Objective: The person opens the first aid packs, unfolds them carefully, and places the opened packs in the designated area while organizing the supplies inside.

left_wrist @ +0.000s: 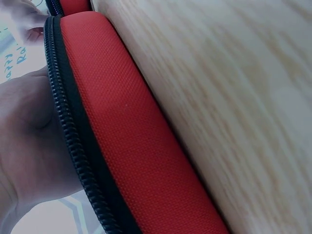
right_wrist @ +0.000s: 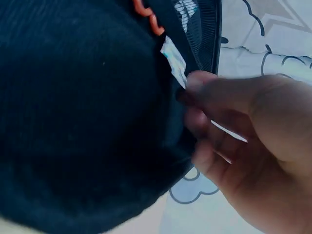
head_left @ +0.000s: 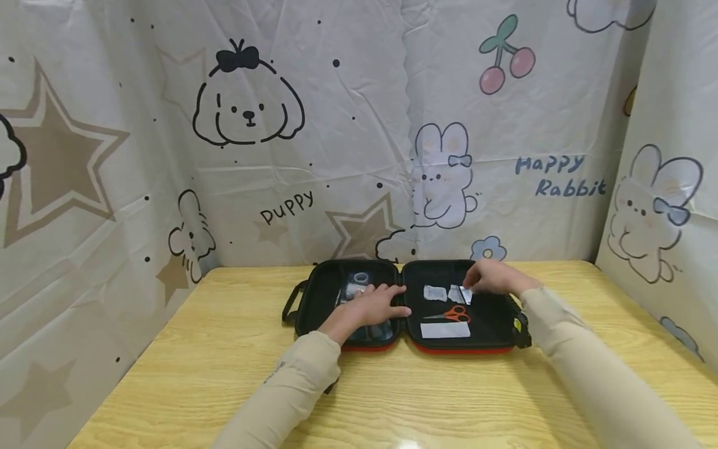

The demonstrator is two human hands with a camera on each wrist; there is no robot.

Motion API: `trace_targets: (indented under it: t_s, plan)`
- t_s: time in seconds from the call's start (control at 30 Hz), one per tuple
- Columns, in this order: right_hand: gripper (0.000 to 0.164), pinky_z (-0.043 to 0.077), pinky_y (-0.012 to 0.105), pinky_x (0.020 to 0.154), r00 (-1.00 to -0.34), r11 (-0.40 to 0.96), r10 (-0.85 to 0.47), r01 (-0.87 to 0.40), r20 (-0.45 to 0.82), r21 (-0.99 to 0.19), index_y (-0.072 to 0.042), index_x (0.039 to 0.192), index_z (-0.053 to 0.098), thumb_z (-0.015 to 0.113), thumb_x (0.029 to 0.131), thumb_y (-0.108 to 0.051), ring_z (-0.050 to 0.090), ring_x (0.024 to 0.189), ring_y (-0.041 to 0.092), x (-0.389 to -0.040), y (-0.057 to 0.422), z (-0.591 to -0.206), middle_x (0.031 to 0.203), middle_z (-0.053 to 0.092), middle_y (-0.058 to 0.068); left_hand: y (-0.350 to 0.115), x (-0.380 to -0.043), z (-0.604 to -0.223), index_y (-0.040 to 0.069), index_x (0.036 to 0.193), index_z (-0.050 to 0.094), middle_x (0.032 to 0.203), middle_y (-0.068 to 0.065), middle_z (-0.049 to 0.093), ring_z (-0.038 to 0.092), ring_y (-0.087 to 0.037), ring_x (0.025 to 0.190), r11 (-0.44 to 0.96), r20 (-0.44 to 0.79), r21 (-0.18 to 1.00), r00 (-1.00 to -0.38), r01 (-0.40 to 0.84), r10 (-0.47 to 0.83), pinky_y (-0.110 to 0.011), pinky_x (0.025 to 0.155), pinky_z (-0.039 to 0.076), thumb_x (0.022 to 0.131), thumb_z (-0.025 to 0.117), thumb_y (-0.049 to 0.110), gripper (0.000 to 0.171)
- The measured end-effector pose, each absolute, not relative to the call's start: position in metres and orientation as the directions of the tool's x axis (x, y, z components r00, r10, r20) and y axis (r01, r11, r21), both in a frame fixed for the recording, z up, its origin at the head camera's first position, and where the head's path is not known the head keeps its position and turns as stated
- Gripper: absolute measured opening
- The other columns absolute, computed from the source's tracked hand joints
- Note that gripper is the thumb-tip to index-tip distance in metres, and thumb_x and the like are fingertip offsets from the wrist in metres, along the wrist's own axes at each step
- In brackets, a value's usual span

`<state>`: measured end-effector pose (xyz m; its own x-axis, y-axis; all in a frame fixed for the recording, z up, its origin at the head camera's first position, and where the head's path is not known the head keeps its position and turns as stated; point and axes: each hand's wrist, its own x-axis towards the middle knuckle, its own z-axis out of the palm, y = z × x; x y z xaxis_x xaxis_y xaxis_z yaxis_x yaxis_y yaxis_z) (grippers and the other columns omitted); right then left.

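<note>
An unfolded first-aid case (head_left: pixel 359 348), black inside and red outside, lies on the table. My left hand (head_left: pixel 373 304) rests over its left half, fingers spread towards the hinge; the left wrist view shows red fabric and a zipper close to that hand (left_wrist: pixel 34 141). My right hand (head_left: pixel 493 276) pinches the edge of a small white packet (head_left: pixel 455 293) crossed by a thin dark strap. Its fingertips partly hide that packet (right_wrist: pixel 174 61) in the right wrist view. Alongside lie a second white packet (head_left: pixel 435 293), orange-handled scissors (head_left: pixel 457 313) and a white strip (head_left: pixel 445 330).
Inside the left half, clear pouches hold a roll (head_left: pixel 361 277) and other supplies, partly covered by my hand. Handles (head_left: pixel 290 304) stick out at the case's sides. A patterned curtain (head_left: pixel 359 174) hangs behind the wooden table (head_left: pixel 415 399).
</note>
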<state>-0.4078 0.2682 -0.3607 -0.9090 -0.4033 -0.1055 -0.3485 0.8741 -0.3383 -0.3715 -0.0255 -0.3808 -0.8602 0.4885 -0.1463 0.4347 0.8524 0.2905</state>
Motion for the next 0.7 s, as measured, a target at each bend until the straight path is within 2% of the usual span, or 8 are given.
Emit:
trace_targets:
  t_s: [0.17,0.37,0.5,0.6,0.7]
  plan:
    - [0.026,0.051,0.040,0.081,-0.880,0.849,-0.444,-0.353,-0.167,-0.393,0.001,0.110,0.066,0.062,0.085,-0.005,0.061,0.090,0.020,-0.405,0.261,-0.358,0.106,0.066,0.014,-0.025,-0.372,-0.380,0.032,0.147,0.030,0.145,-0.005,0.037,0.033,-0.031,0.130,0.852,-0.145,0.294,-0.861,0.433,0.487,-0.057,0.106,0.023,0.090,0.047,0.059,0.065]
    - [0.029,0.051,0.033,0.065,-0.893,0.783,-0.416,-0.258,-0.169,-0.566,0.004,0.114,0.051,0.058,0.087,-0.002,0.059,0.083,0.019,-0.401,0.257,-0.362,0.109,0.062,0.019,-0.026,-0.372,-0.380,0.032,0.146,0.030,0.145,-0.005,0.037,0.033,-0.031,0.130,0.849,-0.143,0.298,-0.858,0.437,0.492,-0.057,0.106,0.023,0.089,0.047,0.059,0.065]
    - [0.032,0.051,0.035,0.063,-0.888,0.724,-0.426,-0.221,-0.172,-0.654,0.004,0.116,0.043,0.058,0.088,-0.003,0.060,0.082,0.020,-0.400,0.257,-0.364,0.111,0.060,0.022,-0.027,-0.371,-0.379,0.032,0.146,0.031,0.144,-0.005,0.038,0.035,-0.030,0.129,0.850,-0.144,0.296,-0.859,0.436,0.491,-0.057,0.106,0.024,0.090,0.047,0.059,0.065]
    - [0.038,0.051,0.037,0.064,-0.880,0.737,-0.432,-0.217,-0.198,-0.640,0.003,0.122,0.043,0.058,0.088,-0.006,0.060,0.086,0.022,-0.399,0.256,-0.364,0.119,0.057,0.024,-0.026,-0.372,-0.379,0.031,0.146,0.031,0.144,-0.005,0.038,0.035,-0.030,0.128,0.851,-0.143,0.291,-0.860,0.437,0.490,-0.058,0.106,0.024,0.090,0.047,0.058,0.065]
    - [0.039,0.051,0.042,0.075,-0.880,0.790,-0.443,-0.292,-0.172,-0.539,0.001,0.124,0.048,0.060,0.087,-0.008,0.059,0.098,0.028,-0.398,0.255,-0.362,0.124,0.055,0.023,-0.026,-0.373,-0.380,0.032,0.147,0.029,0.145,-0.005,0.037,0.035,-0.030,0.129,0.852,-0.143,0.282,-0.859,0.441,0.492,-0.057,0.106,0.024,0.090,0.046,0.059,0.065]
